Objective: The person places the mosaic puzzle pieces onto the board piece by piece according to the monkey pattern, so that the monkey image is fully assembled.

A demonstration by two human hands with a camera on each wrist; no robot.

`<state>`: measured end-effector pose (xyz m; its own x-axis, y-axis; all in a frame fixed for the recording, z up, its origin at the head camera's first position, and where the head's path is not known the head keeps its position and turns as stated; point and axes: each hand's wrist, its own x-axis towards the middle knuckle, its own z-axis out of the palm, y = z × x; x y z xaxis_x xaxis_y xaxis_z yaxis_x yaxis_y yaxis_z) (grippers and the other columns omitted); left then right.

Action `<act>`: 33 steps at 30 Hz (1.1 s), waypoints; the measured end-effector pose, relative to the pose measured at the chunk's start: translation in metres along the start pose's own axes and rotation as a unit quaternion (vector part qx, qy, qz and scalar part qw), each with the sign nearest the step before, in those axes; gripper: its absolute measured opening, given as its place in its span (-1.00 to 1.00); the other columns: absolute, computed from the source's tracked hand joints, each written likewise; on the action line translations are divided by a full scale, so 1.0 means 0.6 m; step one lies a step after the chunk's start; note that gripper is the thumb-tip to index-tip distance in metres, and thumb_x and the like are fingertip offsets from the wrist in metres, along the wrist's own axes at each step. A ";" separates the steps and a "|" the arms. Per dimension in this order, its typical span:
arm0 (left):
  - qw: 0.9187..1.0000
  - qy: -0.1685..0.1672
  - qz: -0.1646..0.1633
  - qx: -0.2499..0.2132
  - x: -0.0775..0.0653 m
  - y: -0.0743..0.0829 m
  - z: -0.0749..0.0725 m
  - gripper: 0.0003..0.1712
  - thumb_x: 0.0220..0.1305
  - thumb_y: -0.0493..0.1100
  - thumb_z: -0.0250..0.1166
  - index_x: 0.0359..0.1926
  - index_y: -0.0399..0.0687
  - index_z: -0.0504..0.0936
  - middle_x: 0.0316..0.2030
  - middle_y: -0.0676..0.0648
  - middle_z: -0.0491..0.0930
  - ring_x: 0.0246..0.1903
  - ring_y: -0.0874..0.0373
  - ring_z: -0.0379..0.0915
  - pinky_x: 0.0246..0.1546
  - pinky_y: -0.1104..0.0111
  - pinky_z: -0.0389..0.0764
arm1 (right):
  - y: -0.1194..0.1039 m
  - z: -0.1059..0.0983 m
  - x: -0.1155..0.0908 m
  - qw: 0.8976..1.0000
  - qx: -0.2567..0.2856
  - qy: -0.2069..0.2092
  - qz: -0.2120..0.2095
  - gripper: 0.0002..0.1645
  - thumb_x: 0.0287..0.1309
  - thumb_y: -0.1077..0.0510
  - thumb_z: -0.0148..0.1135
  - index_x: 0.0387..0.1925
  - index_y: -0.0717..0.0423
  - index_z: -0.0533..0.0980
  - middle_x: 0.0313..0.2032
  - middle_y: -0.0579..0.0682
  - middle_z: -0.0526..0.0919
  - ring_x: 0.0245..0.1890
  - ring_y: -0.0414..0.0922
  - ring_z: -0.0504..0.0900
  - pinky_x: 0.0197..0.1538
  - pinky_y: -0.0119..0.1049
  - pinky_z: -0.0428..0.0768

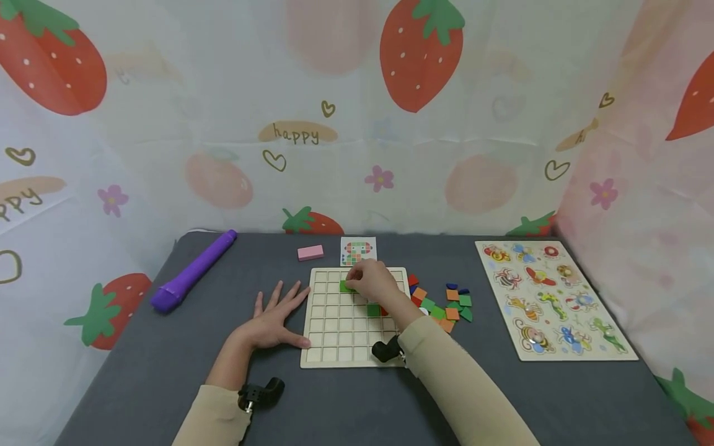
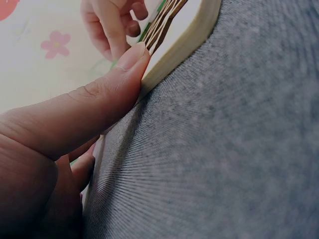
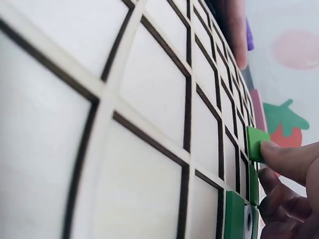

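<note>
Nearest, beige sleeves (image 1: 471,384) run out of the lower edge, and a black wrist device (image 1: 386,350) behind the right hand covers part of the board's near side. The left hand (image 1: 270,325) lies spread on the dark counter (image 1: 334,402), its thumb tip against the edge of the gridded board (image 1: 334,334) just to its right; the left wrist view shows that contact closely. Over the board's far rows, the right hand (image 1: 372,280) pinches a green tile (image 3: 255,143); whether the tile touches the board is hard to tell. Nearer than that hand, a darker green piece (image 1: 373,310) sits on the grid, a red piece (image 1: 383,311) beside it partly hidden by the wrist. Right of the right hand lie loose coloured pieces (image 1: 437,310), some cut off by the forearm, and well apart, a picture board (image 1: 558,303). Left of the left hand is a purple stick (image 1: 195,272). Beyond the hands are a pink block (image 1: 310,253) and a pattern card (image 1: 359,248), its design too small to read.
</note>
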<state>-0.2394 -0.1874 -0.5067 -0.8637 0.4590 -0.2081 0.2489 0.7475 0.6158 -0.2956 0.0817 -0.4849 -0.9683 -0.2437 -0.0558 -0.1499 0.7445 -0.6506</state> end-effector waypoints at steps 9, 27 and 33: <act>1.000 0.001 -0.002 0.005 -0.001 0.001 0.000 0.37 -0.07 0.33 0.56 0.63 0.16 -0.05 0.63 -0.12 -0.24 0.57 -0.24 -0.67 0.36 -0.30 -0.69 | -0.008 0.003 -0.001 1.000 -0.010 -0.006 0.014 -0.90 0.25 0.03 0.41 -0.25 -0.07 0.75 -0.34 -0.14 0.67 -0.33 -0.17 0.57 -0.26 -0.24 0.55; 1.000 0.003 0.005 0.002 -0.001 0.001 0.003 0.38 -0.07 0.32 0.56 0.63 0.15 -0.05 0.63 -0.12 -0.24 0.57 -0.24 -0.67 0.36 -0.30 -0.68 | 0.011 -0.041 -0.050 0.998 0.044 0.017 -0.035 -0.82 0.32 0.08 0.34 -0.12 0.03 0.72 -0.29 -0.10 0.70 -0.32 -0.16 0.62 -0.33 -0.28 0.59; 1.000 0.004 0.003 0.002 -0.001 0.001 0.002 0.38 -0.06 0.32 0.56 0.63 0.13 -0.05 0.63 -0.14 -0.25 0.57 -0.25 -0.69 0.35 -0.30 -0.69 | 0.026 -0.053 -0.070 0.997 0.052 0.033 -0.035 -0.81 0.30 0.08 0.35 -0.12 0.04 0.72 -0.27 -0.09 0.71 -0.30 -0.14 0.63 -0.34 -0.30 0.60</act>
<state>-0.2382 -0.1867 -0.5072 -0.8654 0.4600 -0.1985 0.2558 0.7464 0.6144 -0.2638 0.1233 -0.4686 -0.9679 -0.2481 0.0400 -0.1986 0.6576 -0.7267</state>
